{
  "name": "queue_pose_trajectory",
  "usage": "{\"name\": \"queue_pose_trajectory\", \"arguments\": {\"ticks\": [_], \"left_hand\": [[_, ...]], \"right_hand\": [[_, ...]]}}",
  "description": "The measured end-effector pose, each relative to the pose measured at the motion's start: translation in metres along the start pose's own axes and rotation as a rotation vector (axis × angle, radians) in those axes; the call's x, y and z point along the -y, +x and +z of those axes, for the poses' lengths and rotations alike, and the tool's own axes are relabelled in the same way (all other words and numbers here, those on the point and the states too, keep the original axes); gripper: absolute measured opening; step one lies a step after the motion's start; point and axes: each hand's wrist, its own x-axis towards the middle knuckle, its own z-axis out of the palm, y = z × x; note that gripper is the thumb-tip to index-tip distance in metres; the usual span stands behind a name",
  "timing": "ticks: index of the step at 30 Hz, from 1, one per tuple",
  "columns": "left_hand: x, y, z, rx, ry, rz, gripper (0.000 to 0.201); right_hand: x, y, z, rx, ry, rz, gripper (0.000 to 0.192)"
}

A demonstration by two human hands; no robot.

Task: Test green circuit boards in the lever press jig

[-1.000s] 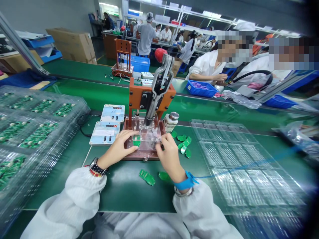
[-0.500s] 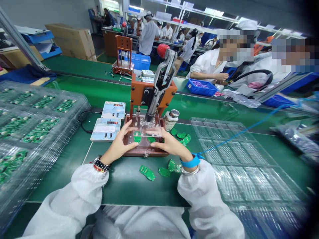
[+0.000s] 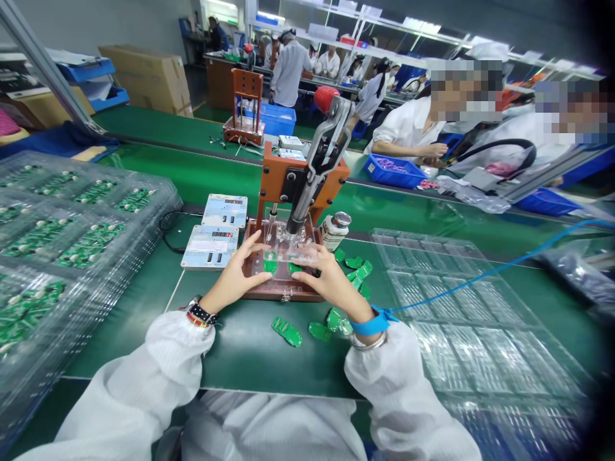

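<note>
A toggle-clamp press (image 3: 305,173) with an orange frame and a red lever knob stands in front of me. Under its clear plate (image 3: 291,251), two green circuit boards sit side by side on the fixture base (image 3: 259,289). My left hand (image 3: 235,275) grips the left circuit board (image 3: 270,264), thumb at its near end and fingers farther back. My right hand (image 3: 332,276), with a blue strap at its wrist, grips the right circuit board (image 3: 293,266) likewise. The plate and my hands partly hide both boards. Loose circuit boards (image 3: 287,331) lie nearer me and right of the press.
Two counter boxes (image 3: 210,246) with red digits stand left of the press, a white bottle (image 3: 335,230) right of it. Stacked clear trays of boards (image 3: 91,243) fill the left; clear trays (image 3: 461,301) lie right. A blue cord (image 3: 480,275) crosses them. Co-workers sit opposite.
The whole view has shifted slightly to the right. Both hands keep nearly the same place at the two boards, and the press lever stays raised.
</note>
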Motion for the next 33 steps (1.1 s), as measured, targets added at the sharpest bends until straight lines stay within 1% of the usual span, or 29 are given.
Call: {"name": "queue_pose_trajectory", "arguments": {"ticks": [2,5,8,10,11,12,13,15,16,17,18,19,20,22,23,24,25,26,27,29,30,31,32,33], "left_hand": [[0.0,0.0,0.0,-0.001,0.009,-0.008,0.082],[0.001,0.0,0.0,-0.007,0.007,-0.01,0.082],[0.0,0.0,0.002,-0.009,-0.004,0.001,0.081],[-0.001,-0.001,0.003,-0.016,-0.009,0.009,0.08],[-0.002,-0.001,0.002,-0.027,-0.02,0.018,0.079],[-0.004,-0.001,0.0,-0.044,-0.037,0.029,0.077],[-0.006,-0.001,-0.004,-0.069,-0.055,0.044,0.074],[-0.01,0.002,-0.015,-0.141,-0.056,0.077,0.066],[-0.011,0.005,-0.024,-0.174,-0.021,0.09,0.06],[-0.011,0.009,-0.033,-0.199,0.04,0.094,0.054],[-0.009,0.014,-0.044,-0.202,0.123,0.089,0.047],[-0.007,0.019,-0.055,-0.184,0.216,0.077,0.042],[-0.003,0.025,-0.065,-0.145,0.308,0.056,0.039],[0.009,0.034,-0.085,-0.027,0.473,0.01,0.041],[0.015,0.038,-0.094,0.029,0.537,-0.017,0.046],[0.021,0.04,-0.102,0.078,0.588,-0.047,0.052],[0.026,0.042,-0.109,0.12,0.623,-0.08,0.06],[0.03,0.044,-0.114,0.157,0.645,-0.113,0.069],[0.033,0.045,-0.118,0.19,0.657,-0.138,0.077],[0.035,0.048,-0.124,0.255,0.654,-0.166,0.09],[0.035,0.049,-0.125,0.279,0.645,-0.164,0.094],[0.035,0.052,-0.126,0.297,0.633,-0.152,0.095],[0.034,0.054,-0.126,0.312,0.622,-0.133,0.096],[0.034,0.057,-0.126,0.327,0.614,-0.113,0.096]], "right_hand": [[0.001,0.0,0.0,0.006,-0.025,0.028,0.025],[0.005,-0.001,0.006,0.009,-0.061,0.06,0.028],[0.008,-0.004,0.011,0.021,-0.085,0.055,0.028],[0.006,-0.006,0.002,0.014,-0.088,0.028,0.026],[0.005,-0.005,-0.007,-0.022,-0.078,0.011,0.023],[0.004,-0.002,-0.021,-0.095,-0.062,0.001,0.02],[0.003,0.003,-0.038,-0.209,-0.046,-0.002,0.017],[0.006,0.022,-0.077,-0.518,-0.014,0.015,0.018],[0.011,0.037,-0.096,-0.674,0.008,0.023,0.022],[0.018,0.055,-0.113,-0.774,0.049,0.016,0.025],[0.028,0.076,-0.127,-0.815,0.115,0.02,0.03],[0.04,0.098,-0.136,-0.766,0.213,0.051,0.034],[0.054,0.119,-0.142,-0.678,0.318,0.117,0.038],[0.085,0.154,-0.145,-0.38,0.523,0.213,0.055],[0.1,0.164,-0.144,-0.271,0.556,0.254,0.054],[0.114,0.169,-0.143,-0.236,0.565,0.262,0.05],[0.126,0.168,-0.142,-0.264,0.553,0.222,0.046],[0.134,0.162,-0.14,-0.354,0.527,0.122,0.046],[0.14,0.152,-0.137,-0.469,0.498,-0.021,0.049],[0.143,0.122,-0.126,-0.637,0.414,-0.389,0.054],[0.14,0.106,-0.118,-0.67,0.357,-0.533,0.05],[0.136,0.09,-0.107,-0.667,0.285,-0.673,0.045],[0.13,0.076,-0.095,-0.685,0.236,-0.733,0.041],[0.124,0.063,-0.082,-0.668,0.19,-0.758,0.037]]}}
